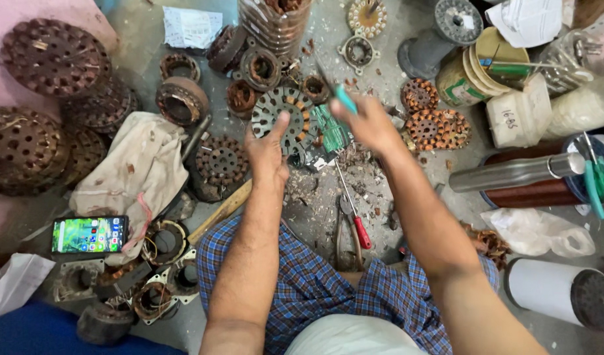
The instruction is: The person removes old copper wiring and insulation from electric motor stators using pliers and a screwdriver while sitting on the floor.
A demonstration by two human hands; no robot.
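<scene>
My left hand [267, 152] rests against the round motor stator [285, 118] that lies on the floor straight ahead of my knees, thumb raised along its rim and fingers curled loosely round its near left edge, steadying it rather than clenching. My right hand [367, 123] is closed around a tool with a teal handle [344, 98], whose tip points toward the stator's right side; the hand is blurred, so I cannot tell exactly how the fingers sit. Just beside the stator, under my right hand, lies a green patterned packet [331, 131]. Nearer to me on the floor lie red-handled pliers [354, 220] among copper scraps, and a wooden handle [221, 210] lies at an angle by my left forearm. A phone [89, 235] lies at the floor's left side beside a dirty cloth [141, 167].
</scene>
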